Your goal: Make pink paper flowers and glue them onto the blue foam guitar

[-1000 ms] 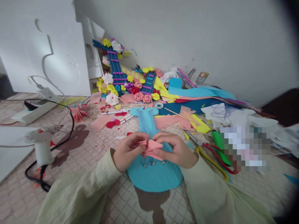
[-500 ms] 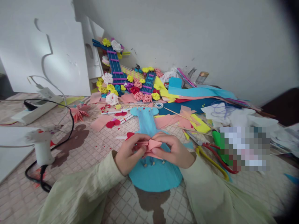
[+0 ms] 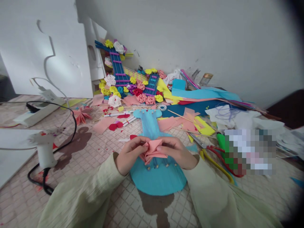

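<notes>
Between my two hands is a pink folded paper (image 3: pixel 154 148), with several pleated layers fanning out at its lower left. My left hand (image 3: pixel 130 155) pinches its left side, and my right hand (image 3: pixel 177 152) grips the right side with the thumb lying on top. Below the hands lies a light blue guitar-shaped craft piece (image 3: pixel 158 182), its neck pointing away from me and small pegs on its body. The hands and the folded paper hide the middle of it.
A white glue gun (image 3: pixel 45 153) stands at left near a power strip (image 3: pixel 38 114). Scissors (image 3: pixel 220 160) with red and yellow handles lie at right. Paper-flower guitars (image 3: pixel 120 71) lean at the back. Pink paper scraps (image 3: pixel 171 123), sticks and markers (image 3: pixel 128 120) litter the table.
The pink folded paper has been turned and spread, so more of its face and pleated edges show. My fingers have shifted slightly apart along its sides.
</notes>
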Demonstrator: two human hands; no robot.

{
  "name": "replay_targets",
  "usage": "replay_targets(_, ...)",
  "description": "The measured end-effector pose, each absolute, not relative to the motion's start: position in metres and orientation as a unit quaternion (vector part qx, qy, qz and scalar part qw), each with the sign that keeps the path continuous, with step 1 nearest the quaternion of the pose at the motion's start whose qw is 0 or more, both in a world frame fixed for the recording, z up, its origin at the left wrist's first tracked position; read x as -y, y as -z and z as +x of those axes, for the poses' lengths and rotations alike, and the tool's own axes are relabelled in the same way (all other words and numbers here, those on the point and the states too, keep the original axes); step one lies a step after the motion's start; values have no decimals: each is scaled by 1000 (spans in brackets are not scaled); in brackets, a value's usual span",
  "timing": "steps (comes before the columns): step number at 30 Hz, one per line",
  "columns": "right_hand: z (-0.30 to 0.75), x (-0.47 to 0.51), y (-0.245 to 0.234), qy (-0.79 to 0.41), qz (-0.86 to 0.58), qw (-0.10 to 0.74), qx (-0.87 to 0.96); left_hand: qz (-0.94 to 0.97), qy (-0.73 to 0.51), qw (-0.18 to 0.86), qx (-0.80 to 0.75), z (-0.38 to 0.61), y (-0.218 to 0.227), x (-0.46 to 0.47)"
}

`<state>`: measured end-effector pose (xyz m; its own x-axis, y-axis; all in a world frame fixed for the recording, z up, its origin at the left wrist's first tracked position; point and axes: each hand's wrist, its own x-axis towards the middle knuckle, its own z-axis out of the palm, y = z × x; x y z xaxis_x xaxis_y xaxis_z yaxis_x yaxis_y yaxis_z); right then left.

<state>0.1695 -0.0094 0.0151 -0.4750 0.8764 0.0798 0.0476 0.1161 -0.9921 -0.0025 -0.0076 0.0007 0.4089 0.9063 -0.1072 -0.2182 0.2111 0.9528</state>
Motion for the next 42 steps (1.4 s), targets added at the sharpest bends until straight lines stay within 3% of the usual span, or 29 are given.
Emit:
replay_targets(8,172,14,-24,-537,-388,330,672,507,-379,692,-347,-5,-9,8)
replay_targets(17,170,14,-24,-533,-388,355,663,555,-306,694,-342,-2,-14,14)
replay_targets(22,167,15,-24,-505,-408,374,662,614,-326,627,-352,-3,-12,14)
replay_targets(30,161,17,-18,-481,-410,423,649,559,-354,652,-370,0,-8,12)
replay_targets(33,165,16,-20,-424,-413,446,672,554,-376,641,-376,-1,-7,11)
replay_targets(37,212,18,-35,-232,-524,494,654,519,-400,640,-400,-5,-7,5)
replay_targets(42,320,38,-46,-45,-751,383,535,509,-409,641,-402,-8,-6,2)
